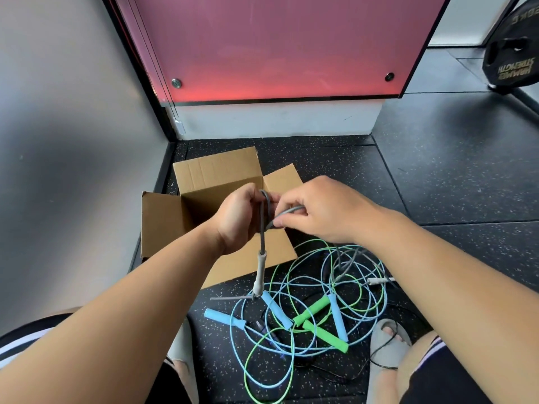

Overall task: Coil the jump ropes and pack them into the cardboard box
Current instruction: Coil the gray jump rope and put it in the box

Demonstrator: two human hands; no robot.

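Note:
My left hand (239,217) grips loops of a grey jump rope (262,228) above the open cardboard box (215,170). One pale grey handle (259,275) hangs straight down from that hand. My right hand (318,211) pinches the same grey cord close beside the left hand. The cord trails down to the floor on the right, where its other pale handle (379,280) lies. A tangle of blue jump rope (275,309) and green jump rope (312,310) lies on the floor in front of the box. The box's inside is mostly hidden behind my hands.
The box stands in a corner between a grey wall (73,141) on the left and a pink panel (277,48) behind. My feet in grey slippers (389,342) flank the rope pile. A black weight plate (513,51) stands at the far right on the speckled black floor.

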